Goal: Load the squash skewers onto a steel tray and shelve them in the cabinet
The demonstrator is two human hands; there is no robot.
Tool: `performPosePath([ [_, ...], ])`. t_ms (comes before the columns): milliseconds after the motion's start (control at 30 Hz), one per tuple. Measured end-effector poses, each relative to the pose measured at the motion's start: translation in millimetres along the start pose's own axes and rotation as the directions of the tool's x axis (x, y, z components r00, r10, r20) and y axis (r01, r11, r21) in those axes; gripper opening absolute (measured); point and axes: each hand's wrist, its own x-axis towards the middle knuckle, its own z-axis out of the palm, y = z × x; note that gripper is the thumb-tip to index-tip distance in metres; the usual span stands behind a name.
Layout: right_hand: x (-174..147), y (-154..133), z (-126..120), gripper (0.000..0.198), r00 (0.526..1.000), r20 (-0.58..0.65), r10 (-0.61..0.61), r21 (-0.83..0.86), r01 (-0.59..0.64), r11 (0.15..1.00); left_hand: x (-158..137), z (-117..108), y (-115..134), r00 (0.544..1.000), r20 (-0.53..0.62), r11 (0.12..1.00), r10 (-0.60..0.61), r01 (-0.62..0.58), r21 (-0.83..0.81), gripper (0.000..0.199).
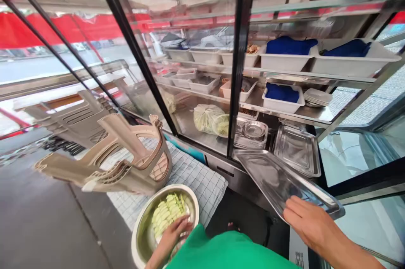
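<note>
Right hand (311,224) laid on the near edge of a steel tray (278,180), fingers curled over the rim, gripping it; tray tilted, far corner toward the open display case. Left hand (172,233) reaching into a steel bowl (144,227), fingertips resting on the sliced green vegetable (166,214), loosely curved, not clenched (whether closed on any slices cannot be told). Bowl low at the front, just beside a checked cloth (193,176); stacked plastic chairs (126,155) lying on that cloth.

Best handled, judging from the tilt, by levelling the tray before anything goes on it, keeping the thumb under the rim, and steadying the bowl so it does not slide off its perch.

Further out: more trays and small round dishes (255,130) on the lower shelf, a bagged green vegetable (207,118), white tubs (283,100) with blue cloths above.

No brand or readable writing; only a small black mark on a white panel (299,254) below the wrist, too small to read.
</note>
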Motion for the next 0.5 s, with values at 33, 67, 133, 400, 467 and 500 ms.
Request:
performPosePath([
  [33, 4.5, -14.2, -0.9, 0.024, 0.998, -0.016, -0.067, 0.037, 0.067, 0.997, -2.7, 1.2, -1.5, 0.999, 0.047, 1.000, -0.016, 0.016, -0.005, 0.040],
  [67, 10.9, -26.6, 1.1, 0.025, 0.991, -0.039, -0.131, 0.068, 0.133, 0.989, -5.5, 4.3, -0.7, 0.994, 0.108, 0.999, -0.019, 0.023, -0.037, 0.046],
  [133, 28.8, -46.8, 14.3, 0.027, 0.963, -0.083, -0.258, 0.109, 0.266, 0.958, -10.9, 11.6, 4.0, 0.973, 0.230, 0.983, 0.022, 0.021, -0.183, 0.060],
  [400, 110.7, -117.1, 126.7, 0.026, 0.711, -0.242, -0.660, 0.245, 0.703, 0.667, -45.1, -22.1, -22.3, 0.963, 0.203, 0.813, 0.176, -0.026, -0.582, 0.053],
  [467, 124.5, -138.9, 147.7, 0.028, 0.635, -0.280, -0.720, 0.336, 0.767, 0.547, -57.3, -38.1, -37.6, 0.983, 0.020, 0.752, 0.185, -0.128, -0.647, 0.044],
  [500, 130.3, -150.6, 156.9, 0.028, 0.595, -0.290, -0.750, 0.387, 0.789, 0.477, -62.1, -46.4, -45.0, 0.984, -0.098, 0.734, 0.150, -0.177, -0.655, 0.039],
])
